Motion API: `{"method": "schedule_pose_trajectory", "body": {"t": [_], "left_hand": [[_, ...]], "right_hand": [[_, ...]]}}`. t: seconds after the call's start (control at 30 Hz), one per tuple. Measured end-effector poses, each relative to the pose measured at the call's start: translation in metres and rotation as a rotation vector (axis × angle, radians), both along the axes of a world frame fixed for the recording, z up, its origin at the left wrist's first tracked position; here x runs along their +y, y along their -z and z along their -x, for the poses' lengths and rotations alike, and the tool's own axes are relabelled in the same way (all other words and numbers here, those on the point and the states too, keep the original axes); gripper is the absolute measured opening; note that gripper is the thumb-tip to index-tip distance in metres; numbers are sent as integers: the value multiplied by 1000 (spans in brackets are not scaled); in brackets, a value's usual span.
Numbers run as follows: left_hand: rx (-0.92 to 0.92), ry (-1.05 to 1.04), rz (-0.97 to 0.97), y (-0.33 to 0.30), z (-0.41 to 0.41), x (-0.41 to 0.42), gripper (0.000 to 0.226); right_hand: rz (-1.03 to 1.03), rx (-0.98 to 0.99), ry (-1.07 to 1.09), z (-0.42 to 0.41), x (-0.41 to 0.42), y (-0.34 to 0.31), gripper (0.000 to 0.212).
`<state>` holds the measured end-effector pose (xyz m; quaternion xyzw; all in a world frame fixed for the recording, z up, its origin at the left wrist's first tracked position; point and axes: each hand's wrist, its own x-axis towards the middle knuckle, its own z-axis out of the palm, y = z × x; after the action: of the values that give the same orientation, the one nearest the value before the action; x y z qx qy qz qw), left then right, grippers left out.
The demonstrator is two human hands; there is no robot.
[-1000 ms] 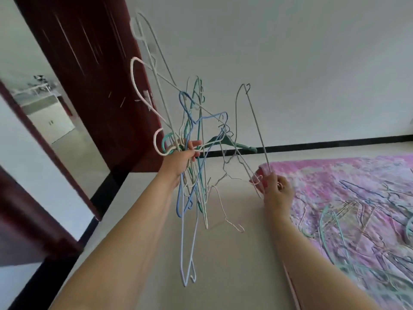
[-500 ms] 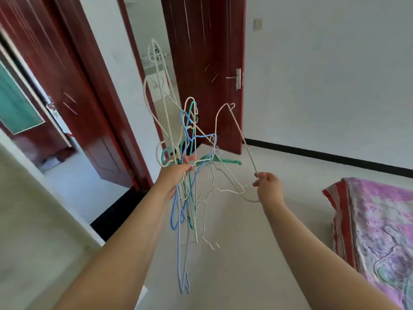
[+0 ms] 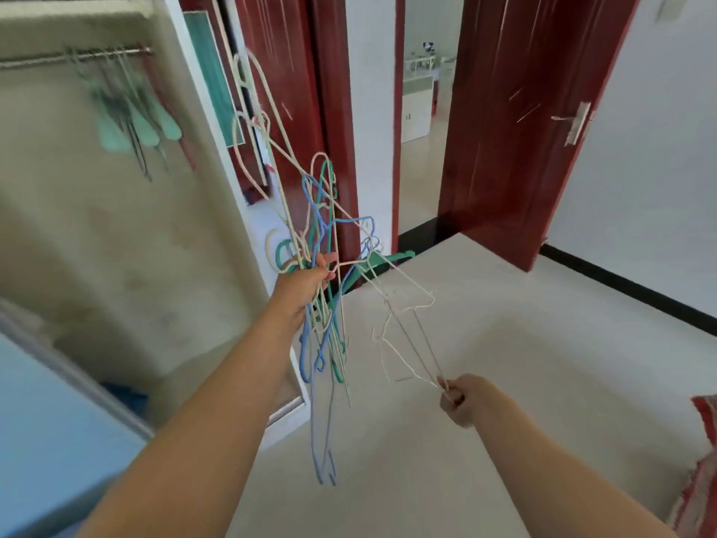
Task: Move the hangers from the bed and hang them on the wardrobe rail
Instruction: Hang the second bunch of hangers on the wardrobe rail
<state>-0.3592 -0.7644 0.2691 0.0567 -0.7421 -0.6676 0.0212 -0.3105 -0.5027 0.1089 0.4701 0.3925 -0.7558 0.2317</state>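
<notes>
1. A tangled bundle of thin wire and plastic hangers [image 3: 322, 289], cream, blue and teal, is hanging upright in mid-air, its long axis running roughly vertical, hooks bunched near the top of the grip and some tips trailing down toward the pale floor [image 3: 504, 382].
2. The left hand [image 3: 306, 283] is gripping that bundle with fingers curled round the clustered necks, thumb showing on the near side.
3. One thin white wire hanger [image 3: 403, 328] is slanting down and to the right from the bundle; the right hand [image 3: 461, 398] is pinching its lower end in a closed fist, low and well apart from the left hand.
4. The metal wardrobe rail [image 3: 77, 58] is lying up and to the left of the bundle, already carrying blurred teal hangers [image 3: 132, 118]; the left hand is the nearer one, so the coming lift probably belongs to it, with hooks needing to turn toward the rail.
5. Only a corner of the pink patterned bed [image 3: 702, 452] is showing at the right edge, and a dark red door [image 3: 516, 122] is standing open ahead.
</notes>
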Motion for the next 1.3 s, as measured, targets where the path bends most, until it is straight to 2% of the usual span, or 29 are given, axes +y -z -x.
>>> {"method": "schedule_pose_trajectory", "body": {"t": [0.07,0.17,0.27,0.33,0.4,0.47,0.53,0.57,0.7,0.8,0.9,1.03,1.17,1.23,1.3], "left_hand": [[-10,-48,-9,0,-6,-28,16],[-11,-107,-37,-2,-14,-70,34],[-40,-144,-38,-3,-18,-110,30],[-53,-171,-35,-1,-20,-136,26],[-54,-177,-27,-1,-22,-163,19],[-63,-183,-34,0,-22,-193,18],[-67,-195,-48,3,-22,-224,26],[-67,-204,-54,4,-22,-239,30],[-93,-252,-41,13,-28,-296,34],[-110,-284,-39,19,-35,-338,35],[-92,-316,-62,21,-40,-370,34],[-89,-369,-94,20,-39,-400,32],[-69,-432,-118,14,-33,-422,32],[-59,-438,-103,10,-29,-432,32],[-50,-451,-105,6,-23,-441,32]], "right_hand": [[47,-39,-192,-6,-19,6,39],[90,-29,-424,-11,-49,11,37],[50,65,-715,-12,-83,9,62],[84,88,-906,-13,-105,9,70],[138,114,-1044,-13,-130,11,63],[161,142,-1108,-11,-160,11,41],[110,169,-1126,-6,-190,12,23],[68,189,-1128,-3,-203,15,20],[39,230,-1073,-1,-244,29,26],[61,268,-1043,-3,-280,31,58],[281,327,-970,5,-313,25,89],[518,382,-925,22,-348,1,105],[534,457,-852,40,-377,-29,97],[388,502,-843,53,-395,-41,83],[182,512,-841,69,-416,-48,57]]}}
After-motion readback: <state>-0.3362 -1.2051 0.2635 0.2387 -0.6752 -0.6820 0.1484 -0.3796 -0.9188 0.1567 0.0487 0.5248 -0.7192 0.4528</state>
